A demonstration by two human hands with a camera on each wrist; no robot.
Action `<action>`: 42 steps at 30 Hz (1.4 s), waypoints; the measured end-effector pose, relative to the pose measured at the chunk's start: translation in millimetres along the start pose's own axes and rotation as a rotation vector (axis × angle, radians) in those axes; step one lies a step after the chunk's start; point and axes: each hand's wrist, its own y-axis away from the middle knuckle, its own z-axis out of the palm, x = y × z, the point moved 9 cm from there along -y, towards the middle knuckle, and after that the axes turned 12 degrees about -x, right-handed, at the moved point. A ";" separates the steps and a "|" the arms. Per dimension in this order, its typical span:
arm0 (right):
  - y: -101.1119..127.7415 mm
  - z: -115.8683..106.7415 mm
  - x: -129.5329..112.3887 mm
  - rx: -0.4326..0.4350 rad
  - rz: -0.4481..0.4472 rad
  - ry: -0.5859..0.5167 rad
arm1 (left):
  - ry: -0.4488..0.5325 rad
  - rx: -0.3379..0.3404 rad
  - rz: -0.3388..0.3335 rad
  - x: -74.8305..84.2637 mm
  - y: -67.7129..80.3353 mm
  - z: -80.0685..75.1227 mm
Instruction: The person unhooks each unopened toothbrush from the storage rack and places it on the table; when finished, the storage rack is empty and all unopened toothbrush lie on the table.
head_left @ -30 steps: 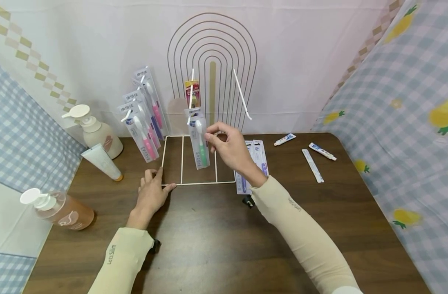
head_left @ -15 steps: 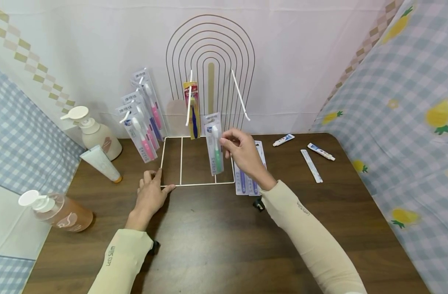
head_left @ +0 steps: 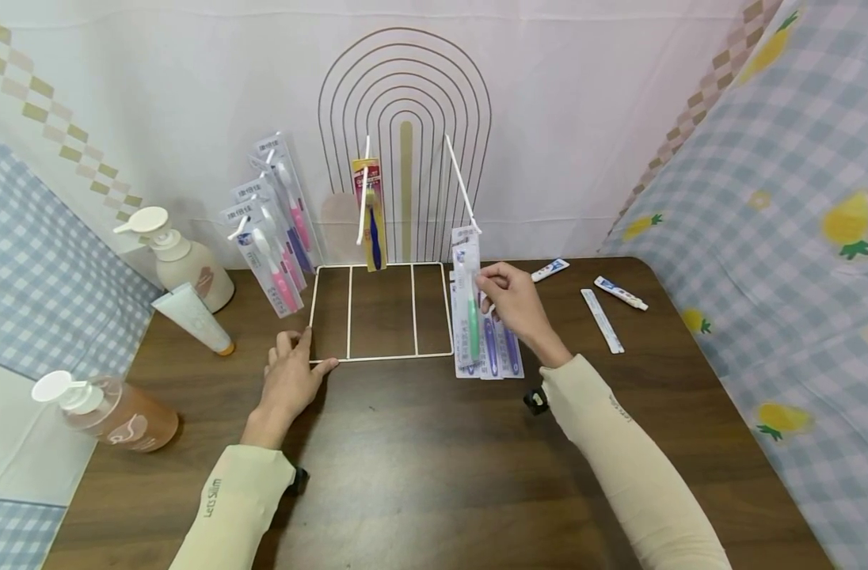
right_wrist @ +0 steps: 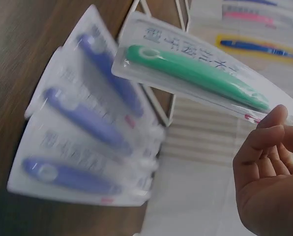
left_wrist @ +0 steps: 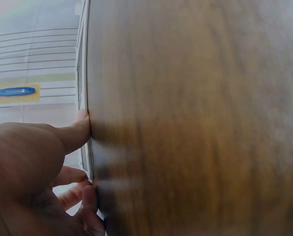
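Note:
In the head view my right hand (head_left: 515, 297) pinches the edge of a packaged toothbrush (head_left: 472, 313) with a green handle, held upright below the tip of the rack's right hook (head_left: 462, 182). Another card's top shows behind it. Several packaged purple toothbrushes (right_wrist: 82, 118) lie fanned on the table under it. My left hand (head_left: 287, 380) rests at the front left corner of the white wire rack's base (head_left: 377, 359), thumb and fingers touching the wire. On the middle hook hangs a yellow-carded blue toothbrush (head_left: 374, 229). Packaged pink and purple toothbrushes (head_left: 280, 277) hang on the left hooks.
At the left stand a cream pump bottle (head_left: 192, 265), a white tube (head_left: 192, 317) and an amber pump bottle (head_left: 131, 419). Two small toothpaste tubes (head_left: 621, 293) and a slim white packet (head_left: 602, 321) lie on the right of the table.
My right hand has taken the green toothbrush pack off the middle hook and moved it rightward to below the right hook, uncovering the blue toothbrush. My left hand has stayed at the rack's corner.

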 end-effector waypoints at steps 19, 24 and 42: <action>2.6 -74.7 98.9 0.215 0.313 0.090 | 0.010 0.013 0.001 -0.3 1.3 -2.2; -11.0 -83.7 140.2 0.209 0.383 0.057 | 0.017 0.009 -0.003 -0.1 1.9 -2.1; 10.0 -76.1 129.5 0.257 0.466 0.184 | 0.004 -0.010 -0.011 0.6 0.6 -0.1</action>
